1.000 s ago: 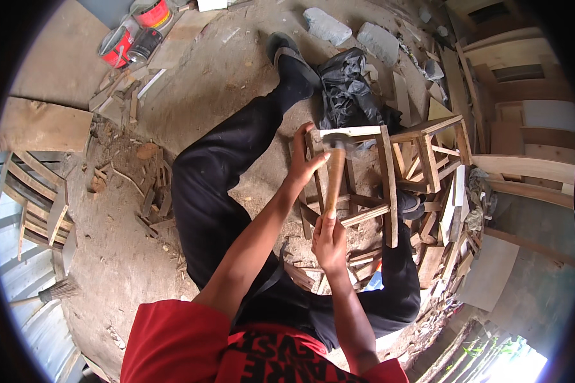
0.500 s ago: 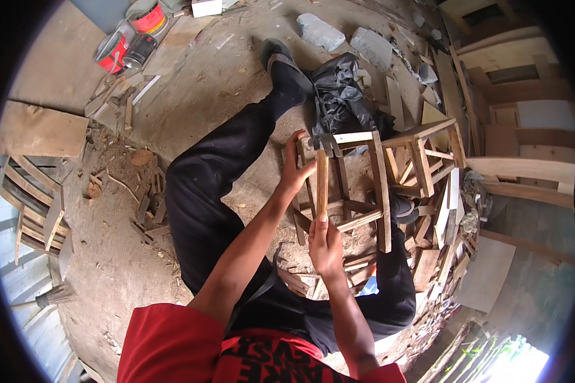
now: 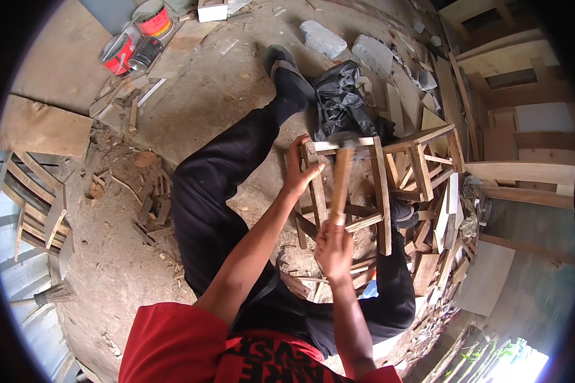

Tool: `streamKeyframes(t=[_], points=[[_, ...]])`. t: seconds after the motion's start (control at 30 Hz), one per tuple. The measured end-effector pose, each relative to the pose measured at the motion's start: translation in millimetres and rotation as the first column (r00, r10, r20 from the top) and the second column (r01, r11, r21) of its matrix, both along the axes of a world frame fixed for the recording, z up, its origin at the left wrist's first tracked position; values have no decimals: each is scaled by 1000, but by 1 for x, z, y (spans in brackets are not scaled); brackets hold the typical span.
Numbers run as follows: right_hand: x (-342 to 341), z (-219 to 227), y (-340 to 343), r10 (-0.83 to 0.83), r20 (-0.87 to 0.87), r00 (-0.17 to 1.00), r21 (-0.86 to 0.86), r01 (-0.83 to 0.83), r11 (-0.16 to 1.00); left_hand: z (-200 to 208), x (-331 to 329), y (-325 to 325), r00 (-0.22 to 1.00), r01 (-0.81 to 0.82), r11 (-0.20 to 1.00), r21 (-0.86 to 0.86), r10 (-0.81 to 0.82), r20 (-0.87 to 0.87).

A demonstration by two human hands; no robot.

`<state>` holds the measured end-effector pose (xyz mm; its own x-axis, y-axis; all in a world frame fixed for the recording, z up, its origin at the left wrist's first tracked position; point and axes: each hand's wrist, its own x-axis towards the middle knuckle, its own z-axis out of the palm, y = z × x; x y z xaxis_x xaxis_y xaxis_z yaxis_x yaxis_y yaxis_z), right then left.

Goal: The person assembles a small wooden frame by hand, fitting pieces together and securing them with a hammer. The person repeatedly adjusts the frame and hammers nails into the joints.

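Between my legs stands a small wooden stool frame point(image 3: 383, 198) made of legs and crossbars. My left hand point(image 3: 296, 172) is closed around its near-left leg close to the upper end, with the thumb across the front. In my right hand point(image 3: 334, 251) is a hammer point(image 3: 340, 185), gripped low on its wooden handle. The hammer's head is blurred and shows in front of the top rail; whether it touches the wood I cannot tell. Right of the frame is a second, similar wooden frame point(image 3: 420, 159).
Beyond the frame lies a crumpled black plastic bag point(image 3: 340, 96), with grey stone blocks point(image 3: 323, 38) behind it. Wood offcuts point(image 3: 437, 255) are heaped on the right. Red paint cans point(image 3: 116, 53) stand far left, and curved wooden pieces point(image 3: 38, 198) lean at the left edge.
The hammer has swung right, from the top of the left leg to in front of the top rail, and its head is now blurred. My left hand keeps its hold on the frame.
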<state>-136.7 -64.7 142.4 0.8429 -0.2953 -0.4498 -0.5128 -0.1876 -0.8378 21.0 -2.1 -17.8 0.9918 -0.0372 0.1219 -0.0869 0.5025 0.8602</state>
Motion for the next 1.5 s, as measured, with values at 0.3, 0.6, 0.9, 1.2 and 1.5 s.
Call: streamKeyframes(t=[0.3,0.6,0.9,1.2,1.5], points=[[1,30,4,-184,621,762,238,40,970,2,-3,1,1000,-8,1000,24,9,-13],[-9,6,8,-137,42,990,169,129,977,-3,-5,2,999,-33,999,3,33,-27],[-8,-25,-2,146,61,987,-175,-133,976,-14,8,-1,996,-70,997,34,68,57],[6,48,10,-91,685,723,168,-35,985,-14,-1,0,996,-85,991,107,83,19],[-5,26,8,-101,43,994,107,96,990,-14,-4,-1,997,-74,997,29,75,-14]])
